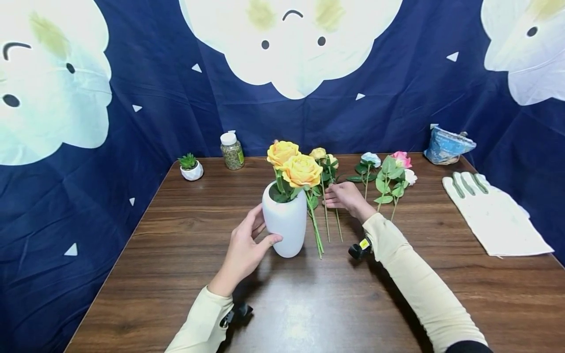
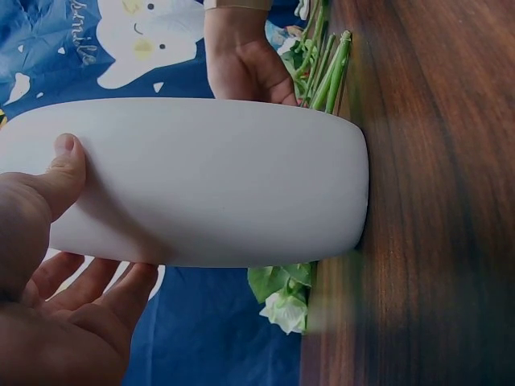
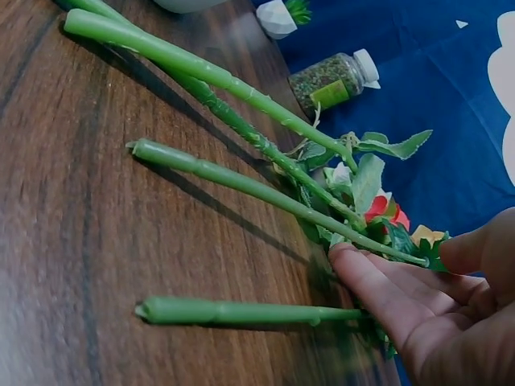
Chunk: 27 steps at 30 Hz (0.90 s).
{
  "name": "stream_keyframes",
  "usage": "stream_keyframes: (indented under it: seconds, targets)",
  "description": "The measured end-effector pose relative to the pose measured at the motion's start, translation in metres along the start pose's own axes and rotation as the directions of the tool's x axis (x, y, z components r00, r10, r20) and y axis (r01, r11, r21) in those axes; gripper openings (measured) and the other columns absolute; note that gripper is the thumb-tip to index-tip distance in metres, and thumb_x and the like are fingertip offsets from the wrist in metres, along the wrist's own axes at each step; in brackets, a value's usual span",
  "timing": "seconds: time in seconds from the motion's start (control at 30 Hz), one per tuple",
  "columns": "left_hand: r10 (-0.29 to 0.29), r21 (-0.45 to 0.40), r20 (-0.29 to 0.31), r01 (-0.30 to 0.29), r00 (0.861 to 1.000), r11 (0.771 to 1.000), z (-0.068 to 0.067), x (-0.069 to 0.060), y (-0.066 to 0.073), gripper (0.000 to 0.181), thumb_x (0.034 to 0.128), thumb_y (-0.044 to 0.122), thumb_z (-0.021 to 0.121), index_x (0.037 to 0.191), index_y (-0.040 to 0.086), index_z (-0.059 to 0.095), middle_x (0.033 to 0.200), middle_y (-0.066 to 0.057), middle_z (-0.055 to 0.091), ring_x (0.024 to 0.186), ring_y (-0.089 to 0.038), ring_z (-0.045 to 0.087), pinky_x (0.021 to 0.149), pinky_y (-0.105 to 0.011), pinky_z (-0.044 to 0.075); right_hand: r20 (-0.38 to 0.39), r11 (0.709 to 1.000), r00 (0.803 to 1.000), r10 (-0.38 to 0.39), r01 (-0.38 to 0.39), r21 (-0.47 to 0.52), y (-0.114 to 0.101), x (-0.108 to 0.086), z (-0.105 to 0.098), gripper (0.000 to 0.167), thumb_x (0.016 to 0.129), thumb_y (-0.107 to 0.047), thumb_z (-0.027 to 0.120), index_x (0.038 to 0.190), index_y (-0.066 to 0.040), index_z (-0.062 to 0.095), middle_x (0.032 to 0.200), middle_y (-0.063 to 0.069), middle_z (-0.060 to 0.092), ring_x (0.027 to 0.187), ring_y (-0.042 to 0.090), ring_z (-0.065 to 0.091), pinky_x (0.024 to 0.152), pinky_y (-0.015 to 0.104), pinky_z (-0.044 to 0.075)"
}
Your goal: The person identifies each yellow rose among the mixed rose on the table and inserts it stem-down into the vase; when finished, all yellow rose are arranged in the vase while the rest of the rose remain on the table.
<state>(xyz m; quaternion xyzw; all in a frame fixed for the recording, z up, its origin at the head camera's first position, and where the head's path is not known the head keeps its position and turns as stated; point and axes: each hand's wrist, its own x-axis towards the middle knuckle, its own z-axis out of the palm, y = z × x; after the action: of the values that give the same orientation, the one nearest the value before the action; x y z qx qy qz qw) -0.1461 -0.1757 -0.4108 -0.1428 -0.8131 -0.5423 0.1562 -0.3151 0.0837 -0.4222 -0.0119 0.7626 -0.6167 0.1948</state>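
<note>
White vase (image 1: 286,228) sits upright on the table (image 1: 176,274), yellow roses (image 1: 302,170) poking out the top. Left hand (image 1: 246,245) has hold of it, thumb one side, fingers round the other. Right hand (image 1: 346,196) is pretty straight-fingered, thumb apart, green stem (image 3: 241,190) between; can't tell if they touch.

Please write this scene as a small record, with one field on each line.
Left hand: holds the vase
Vase: white, upright on the table, with yellow roses in it
Right hand: at the green stems beside the vase
Back left: plant, jar
Right: blue flower, pink flower, white flower, gloves, bag
</note>
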Motion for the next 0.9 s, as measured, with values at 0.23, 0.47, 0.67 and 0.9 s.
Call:
stream_keyframes:
  seconds: [0.23,0.47,0.67,0.9]
  targets:
    - [-0.002,-0.004,0.002,0.002,1.000,1.000,-0.0003,-0.0001,0.0014,0.078,0.0826,0.000,0.085,0.149,-0.007,0.045,0.144,-0.028,0.057,0.130,-0.039,0.060,0.107,-0.036,0.055,0.015,1.000,1.000,0.007,-0.007,-0.002,0.0010,0.0041,0.0015,0.044,0.113,-0.012,0.039,0.141,0.020,0.047,0.132,0.038,0.060,0.099,0.023,0.076,0.084,0.026,0.065]
    - [-0.002,-0.002,0.001,0.002,1.000,1.000,-0.0007,-0.0003,0.0014,0.077,0.0830,0.000,0.084,0.149,-0.007,0.045,0.143,-0.028,0.057,0.130,-0.040,0.060,0.107,-0.036,0.055,0.025,1.000,1.000,0.005,-0.005,-0.008,0.0012,0.0047,0.0030,0.043,0.112,-0.011,0.043,0.144,0.018,0.045,0.128,0.036,0.063,0.088,0.014,0.076,0.084,0.025,0.065]
    - [-0.002,-0.008,0.001,0.002,1.000,1.000,-0.0005,-0.0013,0.0010,0.077,0.0830,0.000,0.084,0.149,-0.007,0.045,0.144,-0.028,0.057,0.130,-0.039,0.060,0.107,-0.035,0.055,0.004,1.000,1.000,0.001,-0.001,-0.005,0.0011,0.0048,0.0057,0.040,0.110,-0.008,0.049,0.140,0.017,0.051,0.123,0.032,0.068,0.076,0.009,0.074,0.077,0.022,0.066]
    - [0.002,-0.007,-0.001,-0.002,1.000,1.000,-0.0001,-0.0013,0.0016,0.077,0.0829,0.001,0.084,0.149,-0.007,0.045,0.144,-0.028,0.057,0.130,-0.039,0.060,0.107,-0.034,0.054,-0.018,1.000,1.000,0.015,-0.015,-0.001,0.0024,0.0070,0.0071,0.038,0.108,-0.008,0.055,0.139,0.014,0.055,0.118,0.026,0.072,0.071,0.007,0.073,0.071,0.019,0.065]
